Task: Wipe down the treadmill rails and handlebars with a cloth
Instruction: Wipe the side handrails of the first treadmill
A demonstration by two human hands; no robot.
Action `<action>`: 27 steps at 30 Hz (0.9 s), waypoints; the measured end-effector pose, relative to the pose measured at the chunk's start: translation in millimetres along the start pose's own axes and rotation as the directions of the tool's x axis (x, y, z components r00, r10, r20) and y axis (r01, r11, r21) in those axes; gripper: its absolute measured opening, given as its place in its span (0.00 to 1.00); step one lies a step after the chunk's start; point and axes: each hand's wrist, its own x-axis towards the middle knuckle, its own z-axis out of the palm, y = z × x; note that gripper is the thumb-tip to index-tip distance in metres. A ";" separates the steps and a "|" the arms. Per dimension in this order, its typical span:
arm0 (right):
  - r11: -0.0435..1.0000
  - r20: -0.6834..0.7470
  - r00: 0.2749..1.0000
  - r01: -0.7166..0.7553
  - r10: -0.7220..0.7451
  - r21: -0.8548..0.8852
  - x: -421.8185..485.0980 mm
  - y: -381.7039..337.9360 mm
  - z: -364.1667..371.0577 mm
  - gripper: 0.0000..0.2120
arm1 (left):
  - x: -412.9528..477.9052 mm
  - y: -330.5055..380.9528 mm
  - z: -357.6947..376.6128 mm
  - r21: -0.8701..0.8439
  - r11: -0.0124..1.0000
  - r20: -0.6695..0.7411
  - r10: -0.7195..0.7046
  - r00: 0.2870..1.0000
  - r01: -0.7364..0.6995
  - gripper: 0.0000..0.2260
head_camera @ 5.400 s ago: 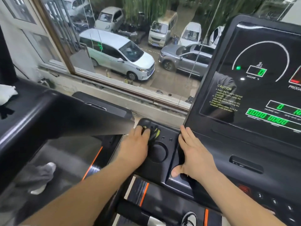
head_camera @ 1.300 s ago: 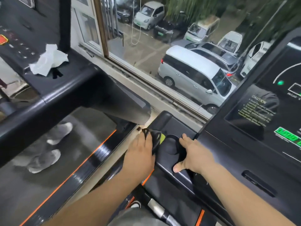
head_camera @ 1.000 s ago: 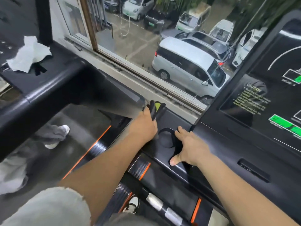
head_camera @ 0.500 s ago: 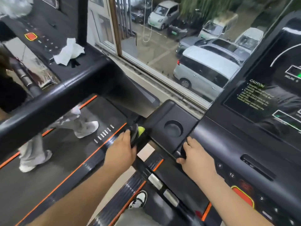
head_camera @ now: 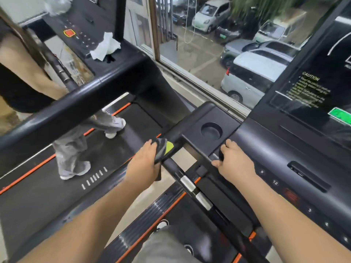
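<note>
While the left hand (head_camera: 144, 165) grips a dark grey-and-yellow cloth (head_camera: 162, 149) against the treadmill handlebar (head_camera: 188, 184), the right hand (head_camera: 236, 165), at its three o'clock, curls its fingers over the console tray (head_camera: 191, 126) front edge

The bare left forearm (head_camera: 85, 215) reached from 7 o'clock toward 1 o'clock, the bare right forearm (head_camera: 284, 215) from 5 toward 11 o'clock. The left hand (head_camera: 143, 164) gripped a dark grey cloth with a yellow-green patch (head_camera: 161, 150), knuckles up. The right hand (head_camera: 236, 165) curled its fingers over the edge of a black plastic console tray (head_camera: 191, 128), thumb pointing to 9 o'clock.
</note>
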 end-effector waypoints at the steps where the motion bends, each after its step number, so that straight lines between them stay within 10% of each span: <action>1: 1.000 0.002 1.000 -0.003 0.003 0.020 -3.5 -1.6 -2.8 0.23 | 4.4 2.5 -0.4 -0.016 0.999 -0.011 -0.037 0.999 0.037 0.18; 8: 0.985 -0.007 0.990 0.138 -0.138 0.105 -26.8 -43.1 5.6 0.27 | 34.7 27.9 -3.8 -0.059 0.988 -0.004 -0.140 0.990 0.139 0.15; 15: 0.959 0.069 0.993 0.076 -0.098 0.274 -24.0 -94.2 23.4 0.25 | -26.5 -14.8 -10.8 0.162 0.931 0.020 0.328 0.945 -0.327 0.26; 19: 0.927 0.131 0.991 -0.020 -0.032 0.376 -22.9 -113.1 32.6 0.29 | 2.6 -23.1 -6.7 0.209 0.942 -0.011 0.270 0.963 -0.262 0.28; 24: 0.898 0.034 0.999 -0.021 0.007 0.440 -22.2 -136.7 37.8 0.31 | 36.1 -3.2 -16.1 -0.169 0.980 0.120 -0.080 0.990 0.100 0.20; 27: 0.849 0.005 1.000 -0.002 -0.001 0.528 -28.7 -151.9 40.7 0.27 | -1.8 -23.0 -14.7 -0.019 0.999 0.028 0.039 0.999 -0.039 0.19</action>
